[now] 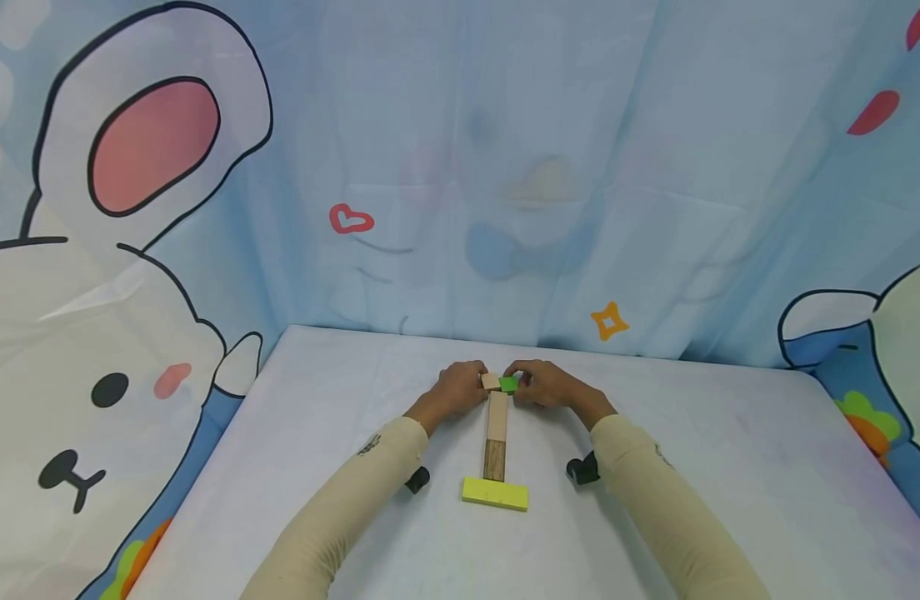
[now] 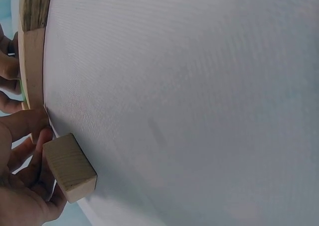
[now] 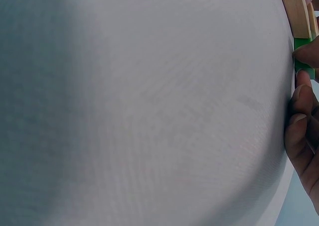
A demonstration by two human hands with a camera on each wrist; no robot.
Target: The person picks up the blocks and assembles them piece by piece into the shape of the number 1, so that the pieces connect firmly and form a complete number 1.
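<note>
In the head view my left hand [image 1: 460,387] pinches a small pale wooden block [image 1: 491,382] at the far end of a row. Beside that block, my right hand [image 1: 546,385] grips a green block [image 1: 508,384]; thumb and fingertips show against its green side [image 3: 303,44] in the right wrist view. A wooden block [image 2: 70,169] lies against the left hand's lower fingers in the left wrist view; I cannot tell whether it is the same one. Below the hands, a pale long block [image 1: 497,415] meets a darker brown block [image 1: 494,460], and a yellow block [image 1: 495,493] lies crosswise at the near end.
The blocks lie on a white-covered table [image 1: 355,392]. A blue cartoon-printed curtain [image 1: 460,167] hangs behind its far edge. Black devices [image 1: 582,469] protrude beneath both cream-sleeved forearms.
</note>
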